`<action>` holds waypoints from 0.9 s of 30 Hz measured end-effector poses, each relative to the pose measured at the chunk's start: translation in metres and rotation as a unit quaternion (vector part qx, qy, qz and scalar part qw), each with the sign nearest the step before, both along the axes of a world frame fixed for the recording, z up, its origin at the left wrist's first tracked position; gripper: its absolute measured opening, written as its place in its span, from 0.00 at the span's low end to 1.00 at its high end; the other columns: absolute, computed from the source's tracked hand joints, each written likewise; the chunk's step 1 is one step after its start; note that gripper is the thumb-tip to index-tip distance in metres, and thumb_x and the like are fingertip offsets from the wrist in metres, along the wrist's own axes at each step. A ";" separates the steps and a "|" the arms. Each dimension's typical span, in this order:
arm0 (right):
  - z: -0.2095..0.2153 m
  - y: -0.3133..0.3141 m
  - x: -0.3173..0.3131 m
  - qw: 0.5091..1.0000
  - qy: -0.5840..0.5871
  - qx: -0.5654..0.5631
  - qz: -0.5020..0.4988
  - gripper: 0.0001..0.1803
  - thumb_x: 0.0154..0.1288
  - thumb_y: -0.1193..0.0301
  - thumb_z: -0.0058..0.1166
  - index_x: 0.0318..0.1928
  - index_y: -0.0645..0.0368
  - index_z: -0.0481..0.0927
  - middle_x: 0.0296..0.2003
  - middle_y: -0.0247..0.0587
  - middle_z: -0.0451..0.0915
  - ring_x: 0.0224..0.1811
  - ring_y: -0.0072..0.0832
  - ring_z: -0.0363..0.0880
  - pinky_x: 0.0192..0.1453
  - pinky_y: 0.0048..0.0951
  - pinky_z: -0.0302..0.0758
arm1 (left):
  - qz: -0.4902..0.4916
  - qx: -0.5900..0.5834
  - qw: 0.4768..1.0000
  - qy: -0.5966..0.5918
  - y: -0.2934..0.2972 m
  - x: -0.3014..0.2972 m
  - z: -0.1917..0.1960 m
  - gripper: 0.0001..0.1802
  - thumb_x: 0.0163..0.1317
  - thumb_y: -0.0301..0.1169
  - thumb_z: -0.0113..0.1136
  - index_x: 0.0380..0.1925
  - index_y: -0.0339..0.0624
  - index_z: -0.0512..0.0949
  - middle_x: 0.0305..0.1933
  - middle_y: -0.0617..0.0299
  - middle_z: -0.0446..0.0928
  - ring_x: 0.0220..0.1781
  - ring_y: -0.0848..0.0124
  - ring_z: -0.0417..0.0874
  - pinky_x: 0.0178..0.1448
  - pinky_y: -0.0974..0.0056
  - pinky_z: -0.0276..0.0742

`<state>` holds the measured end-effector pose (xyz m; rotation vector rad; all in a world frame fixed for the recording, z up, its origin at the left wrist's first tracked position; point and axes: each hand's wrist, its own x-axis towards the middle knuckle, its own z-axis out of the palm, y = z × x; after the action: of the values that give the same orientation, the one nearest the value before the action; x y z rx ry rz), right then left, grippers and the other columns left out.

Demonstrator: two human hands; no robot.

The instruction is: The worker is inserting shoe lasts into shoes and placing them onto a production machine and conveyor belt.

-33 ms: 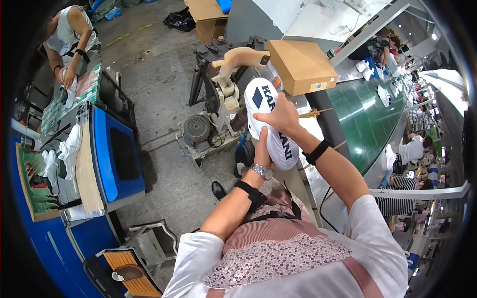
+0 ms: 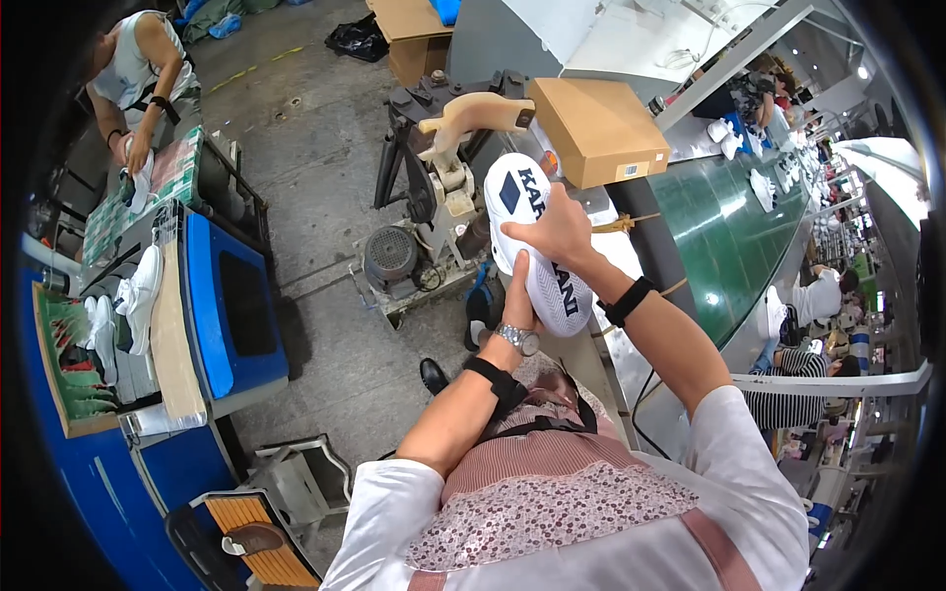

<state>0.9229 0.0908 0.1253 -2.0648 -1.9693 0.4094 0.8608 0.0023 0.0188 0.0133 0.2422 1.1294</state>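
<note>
Factory floor, grey concrete [image 2: 325, 128], conveyor line running off at 2 o'clock. We see the right hand [image 2: 560, 233] clamped over the top of a white shoe [image 2: 537, 246], fingers curled around its sole side, which faces up at us with dark printing on it. Left hand [image 2: 519, 295] sits under the shoe at 6 o'clock from the right hand, mostly hidden behind it; it's against the shoe, but we can't tell whether it's closed or just supporting. Metal watch [image 2: 518, 339] on the left wrist, black band [image 2: 628, 301] on the right. Shoe is held up at picture centre, just at 4 o'clock of a cream shoe-form post [image 2: 463, 123] on a dark machine [image 2: 414, 197]. Cardboard box [image 2: 596, 128] just at 1 o'clock of the shoe, at the end of the green conveyor belt [image 2: 729, 236]. Blue cart [image 2: 227, 315] at 9 o'clock, well apart, white shoes [image 2: 138, 295] beside it. Another person [image 2: 138, 69] works at a table at 10 o'clock.
</note>
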 end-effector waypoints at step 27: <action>-0.005 -0.017 0.012 0.990 0.098 0.097 0.016 0.41 0.41 0.50 0.73 0.45 0.73 0.73 0.33 0.59 0.85 0.37 0.52 0.87 0.47 0.44 0.83 | 0.089 -0.030 0.995 0.044 -0.007 0.022 -0.007 0.41 0.71 0.61 0.47 0.70 0.39 0.64 0.63 0.51 0.76 0.58 0.57 0.82 0.62 0.53 0.80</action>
<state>0.9350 0.0734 0.1199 -1.8035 -1.8509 0.3947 0.8826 -0.0045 0.0122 -0.0125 0.3611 1.3007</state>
